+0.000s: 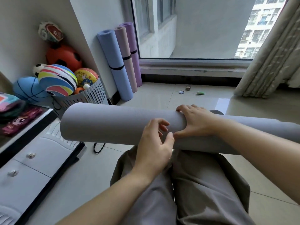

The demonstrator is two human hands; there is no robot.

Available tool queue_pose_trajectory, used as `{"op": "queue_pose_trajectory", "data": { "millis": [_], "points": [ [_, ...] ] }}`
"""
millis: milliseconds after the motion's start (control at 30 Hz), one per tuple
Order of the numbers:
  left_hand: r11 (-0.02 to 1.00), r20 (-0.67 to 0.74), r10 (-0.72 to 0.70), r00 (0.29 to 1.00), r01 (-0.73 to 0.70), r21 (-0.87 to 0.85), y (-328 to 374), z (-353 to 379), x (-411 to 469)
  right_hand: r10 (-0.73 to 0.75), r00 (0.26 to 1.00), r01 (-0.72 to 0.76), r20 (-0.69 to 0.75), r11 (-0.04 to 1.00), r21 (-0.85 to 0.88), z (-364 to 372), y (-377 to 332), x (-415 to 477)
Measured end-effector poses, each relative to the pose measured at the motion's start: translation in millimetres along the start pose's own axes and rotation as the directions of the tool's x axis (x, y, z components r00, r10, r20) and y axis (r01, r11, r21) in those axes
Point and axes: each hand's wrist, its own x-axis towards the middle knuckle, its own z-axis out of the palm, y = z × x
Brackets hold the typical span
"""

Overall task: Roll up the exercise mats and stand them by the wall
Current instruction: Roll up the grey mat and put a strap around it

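Home room: ball basket (90, 96), curtain (267, 62).
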Motion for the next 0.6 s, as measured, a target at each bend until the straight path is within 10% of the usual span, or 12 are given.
{"op": "queue_pose_trajectory", "data": {
  "millis": [100,167,233,433,600],
  "points": [
    [0.563,0.074,-0.642,0.763,0.534,-0.631,-2.3,18.2,-13.9,0.036,0.999,-0.038,0.038,0.998,0.055,-0.5,2.6,10.3],
    [0.127,0.293,-0.789,0.54,0.609,-0.783,-5.6,25.8,-12.6,0.058,0.997,-0.062,0.049,0.994,0.087,1.1,1.2,16.8],
    [-0.057,0.412,-0.784,0.465,0.607,-0.793,-8.8,28.9,-5.8,0.062,0.996,-0.067,0.057,0.992,0.103,3.1,-0.9,22.0],
    [-0.185,0.482,-0.727,0.489,0.537,-0.823,-4.5,28.0,12.2,0.04,0.999,-0.042,0.015,0.978,0.204,1.9,5.5,20.1],
    [-0.118,0.408,-0.589,0.697,0.425,-0.897,-3.0,20.2,55.0,0.03,0.996,0.002,-0.085,0.936,0.353,-42.1,18.3,29.6]
  ]
}}
